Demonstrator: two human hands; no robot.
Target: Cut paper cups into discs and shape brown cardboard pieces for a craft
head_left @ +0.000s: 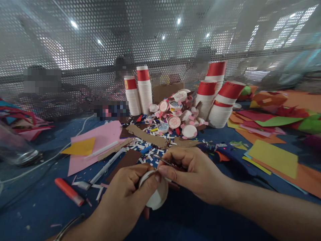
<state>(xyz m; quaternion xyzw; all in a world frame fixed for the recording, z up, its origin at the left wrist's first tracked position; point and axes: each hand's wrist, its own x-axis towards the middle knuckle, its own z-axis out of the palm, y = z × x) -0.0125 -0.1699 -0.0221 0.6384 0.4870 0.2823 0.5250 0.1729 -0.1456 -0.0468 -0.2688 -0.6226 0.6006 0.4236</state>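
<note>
Tag red marker (67, 190) at 8 o'clock, lying on blue tabletop (45, 194), likely parked clear of the work. Next, left hand (127, 190) at 7, with fingers pinched on white paper disc (160, 195) at 6, thumb across its face, probably to stop the thin rim bending. Log pile of discs (174, 122) near clock centre, likely heaped within reach. At 5, mark right hand (198, 174), with fingers closed round slim metal tool (169, 162), maybe scissors, and thumb near the rim, presumably for control. Then paper-cup stacks (220, 115) between 2 and 3, likely nested to save room.
</note>
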